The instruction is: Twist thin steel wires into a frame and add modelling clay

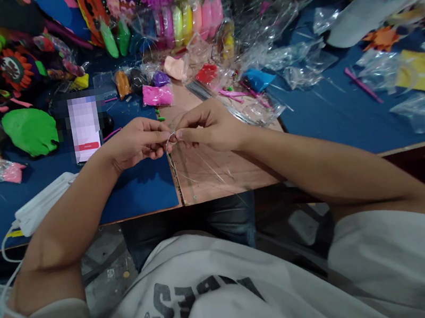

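Observation:
Both hands meet above the brown board (215, 177) near the table's front edge. Thumb and finger of my left hand (143, 140) pinch a thin silvery wire (168, 142), which bends into a small loop between the hands. My right hand (209, 127) pinches the same wire close by, its fingertips almost touching the left ones. Thin loose wire strands (214, 168) trail below over the board. The exact point where the wire is gripped is partly hidden by the fingers.
Packets of coloured clay (158, 95) lie beyond the hands. A lit phone (85, 128), a white power bank (44, 204) with a cable and a green clay lump (30, 131) are at left. Clear plastic bags (298, 67) and a yellow sheet (424, 70) lie at right.

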Motion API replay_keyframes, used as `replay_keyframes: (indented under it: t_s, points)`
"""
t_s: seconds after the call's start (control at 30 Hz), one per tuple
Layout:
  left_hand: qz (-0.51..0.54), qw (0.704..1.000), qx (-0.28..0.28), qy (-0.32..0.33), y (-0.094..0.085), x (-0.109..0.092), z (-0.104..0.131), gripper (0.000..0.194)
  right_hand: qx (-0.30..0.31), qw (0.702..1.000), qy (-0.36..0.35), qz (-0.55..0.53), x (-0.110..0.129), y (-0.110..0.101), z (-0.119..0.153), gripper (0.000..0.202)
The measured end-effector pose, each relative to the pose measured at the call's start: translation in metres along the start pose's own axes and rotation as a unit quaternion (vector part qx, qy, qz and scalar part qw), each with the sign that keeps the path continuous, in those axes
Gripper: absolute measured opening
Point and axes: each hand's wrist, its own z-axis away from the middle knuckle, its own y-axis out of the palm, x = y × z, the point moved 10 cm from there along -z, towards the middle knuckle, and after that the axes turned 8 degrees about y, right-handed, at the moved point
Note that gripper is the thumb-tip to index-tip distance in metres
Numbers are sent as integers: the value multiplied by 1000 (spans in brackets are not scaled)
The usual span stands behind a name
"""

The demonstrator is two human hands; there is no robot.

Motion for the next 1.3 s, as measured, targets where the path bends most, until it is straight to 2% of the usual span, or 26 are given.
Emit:
replay_keyframes:
  t_s: [0.13,0.37,0.53,0.7,0.87,1.03,1.2,1.3]
  points:
    - [27,999,20,2,6,0,2,28,15,1000,-13,0,3,2,2,33]
    - [-28,992,-17,124,10,-11,-2,54,32,999,-34,-19,7,3,0,40]
    - [-63,981,-51,177,15,-20,0,64,35,998,-56,-1,17,6,2,47]
    - [-83,981,-50,169,14,-18,2,55,25,995,-85,49,17,7,2,45]
    - [-85,983,-71,144,8,-16,3,44,12,990,-55,126,6,5,-1,34]
    - [-66,982,-81,157,5,-20,3,44,17,992,-40,121,8,5,-3,21]
    - [-92,970,-110,195,-2,-23,3,42,0,992,-42,117,4,6,-4,29]
    - [-105,968,-130,190,-8,-22,3,39,-35,989,-37,136,-1,2,-7,39]
